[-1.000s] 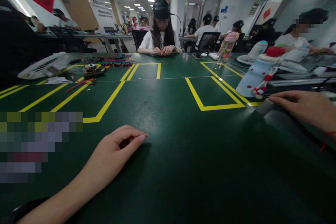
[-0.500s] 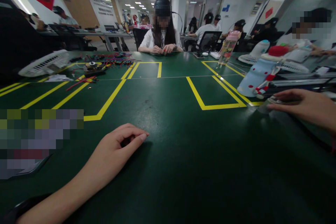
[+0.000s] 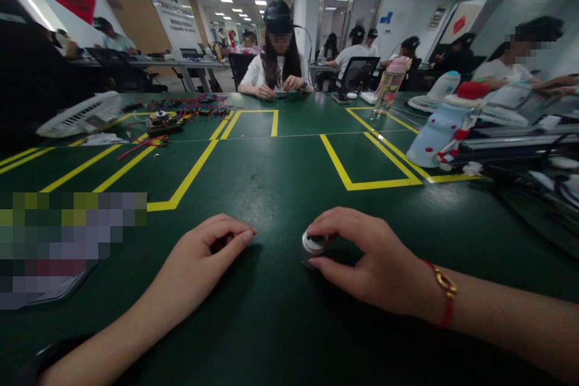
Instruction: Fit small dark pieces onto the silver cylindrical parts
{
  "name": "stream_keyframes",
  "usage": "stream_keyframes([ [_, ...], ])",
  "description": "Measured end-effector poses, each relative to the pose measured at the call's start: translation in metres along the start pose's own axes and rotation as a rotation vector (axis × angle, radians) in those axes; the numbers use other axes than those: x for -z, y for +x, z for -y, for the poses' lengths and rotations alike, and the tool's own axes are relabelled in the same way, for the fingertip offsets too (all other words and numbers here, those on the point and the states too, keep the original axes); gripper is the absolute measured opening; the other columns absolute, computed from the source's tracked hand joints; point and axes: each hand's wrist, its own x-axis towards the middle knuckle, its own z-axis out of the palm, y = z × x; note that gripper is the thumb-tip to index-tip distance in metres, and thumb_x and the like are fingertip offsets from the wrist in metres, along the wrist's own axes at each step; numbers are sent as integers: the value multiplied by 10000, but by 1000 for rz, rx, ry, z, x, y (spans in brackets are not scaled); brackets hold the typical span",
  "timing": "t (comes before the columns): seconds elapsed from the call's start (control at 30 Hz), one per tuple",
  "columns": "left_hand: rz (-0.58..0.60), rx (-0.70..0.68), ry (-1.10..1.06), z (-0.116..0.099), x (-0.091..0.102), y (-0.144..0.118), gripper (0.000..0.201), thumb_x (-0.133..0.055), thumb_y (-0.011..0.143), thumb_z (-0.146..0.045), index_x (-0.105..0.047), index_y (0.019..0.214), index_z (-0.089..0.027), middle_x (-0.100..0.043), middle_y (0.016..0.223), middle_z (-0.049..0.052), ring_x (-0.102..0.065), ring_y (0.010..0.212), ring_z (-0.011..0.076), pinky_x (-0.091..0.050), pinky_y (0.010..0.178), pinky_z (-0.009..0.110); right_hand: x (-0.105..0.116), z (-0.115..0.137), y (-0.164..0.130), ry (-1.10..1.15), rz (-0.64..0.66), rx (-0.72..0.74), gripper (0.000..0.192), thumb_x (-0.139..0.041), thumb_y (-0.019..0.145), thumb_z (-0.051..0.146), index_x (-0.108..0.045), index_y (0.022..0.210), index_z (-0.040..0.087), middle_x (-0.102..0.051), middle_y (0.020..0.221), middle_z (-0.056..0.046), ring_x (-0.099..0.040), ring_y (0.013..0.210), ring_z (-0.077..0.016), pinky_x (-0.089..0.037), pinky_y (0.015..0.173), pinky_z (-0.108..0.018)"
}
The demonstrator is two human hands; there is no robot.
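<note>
we see a small upright cylinder (image 3: 309,254), its grey side smooth, its rim pale and its top dark, at the surface of the green table (image 3: 280,332), right of the middle. the right hand (image 3: 368,253) reaches in from the side, palm turned inward; its thumb and forefinger are parted only by the cylinder's width and have hold of it, the thumb low on the near side, the forefinger arched over the rim. at the wrist we note a red cord bracelet (image 3: 447,289) with a rounded golden link. the left hand (image 3: 199,259) rests on its outer edge, fingers loosely curled, thumb tip drawn close to the forefinger's; we cannot tell whether the shadowed hollow contains anything. the tabletop has a dull sheen and flat yellow tape (image 3: 384,184) in angular outlines. beyond the right hand leans a pale blue, red-spotted bottle (image 3: 427,139), with rounded contours.
</note>
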Motion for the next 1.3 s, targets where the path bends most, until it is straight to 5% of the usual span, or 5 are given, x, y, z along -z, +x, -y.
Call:
stream_keyframes([
  [0.23, 25, -102, -12, -28, -8, 0, 257, -551, 904, -434, -679, 1070, -287, -643, 1005, 19, -596, 844, 189, -471, 700, 304, -12, -18, -7, 129, -23, -176, 588, -719, 736, 365, -464, 1254, 255, -633, 1124, -31, -625, 979, -135, -527, 869, -305],
  [0.47, 62, -245, -90, -75, -22, 5, 156, -614, 863, -377, -753, 907, -320, -618, 866, 1, -580, 792, 171, -463, 688, 291, -16, -21, -5, 226, 80, -197, 463, -700, 756, 325, -525, 1179, 252, -635, 1099, -13, -620, 953, -125, -518, 824, -292],
  [0.63, -52, -149, -78, -65, -14, 9, 203, -638, 822, -455, -771, 883, -314, -585, 776, -7, -544, 697, 165, -411, 592, 282, -15, -22, -7, 96, 21, -225, 416, -682, 735, 276, -569, 1134, 242, -623, 1085, -27, -594, 951, -149, -486, 840, -325],
  [0.9, 165, -178, 109, -42, -38, 12, 156, -655, 828, -405, -783, 897, -351, -614, 800, 1, -591, 824, 198, -443, 682, 297, -15, -20, -5, 64, 18, -247, 364, -671, 723, 281, -547, 1059, 214, -632, 1003, -27, -589, 875, -142, -487, 757, -295],
  [1.3, -13, 71, 41, 5, 22, -2, 354, -537, 874, -558, -710, 1057, -308, -713, 1014, 0, -644, 870, 213, -466, 703, 288, 151, -143, -84, -663, -527, -823, 528, -647, 665, 586, -550, 1010, 198, -625, 934, -102, -604, 778, -250, -500, 697, -436],
])
